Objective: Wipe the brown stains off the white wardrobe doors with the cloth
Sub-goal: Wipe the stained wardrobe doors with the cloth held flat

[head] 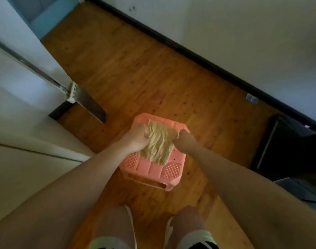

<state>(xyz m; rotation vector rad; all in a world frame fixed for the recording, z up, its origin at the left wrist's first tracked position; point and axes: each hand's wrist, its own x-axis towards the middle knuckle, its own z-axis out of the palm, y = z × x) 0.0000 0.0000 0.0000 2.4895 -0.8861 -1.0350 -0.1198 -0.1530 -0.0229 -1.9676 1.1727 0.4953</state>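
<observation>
A beige cloth (160, 142) lies on a pink plastic stool (153, 168) — fingers (146, 131) of the left hand (136, 140) clamped on one edge, the right hand (185, 141) pinching the other.

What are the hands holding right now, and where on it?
The cloth: the left hand grips its left edge and the right hand grips its right edge, over the pink stool.
</observation>
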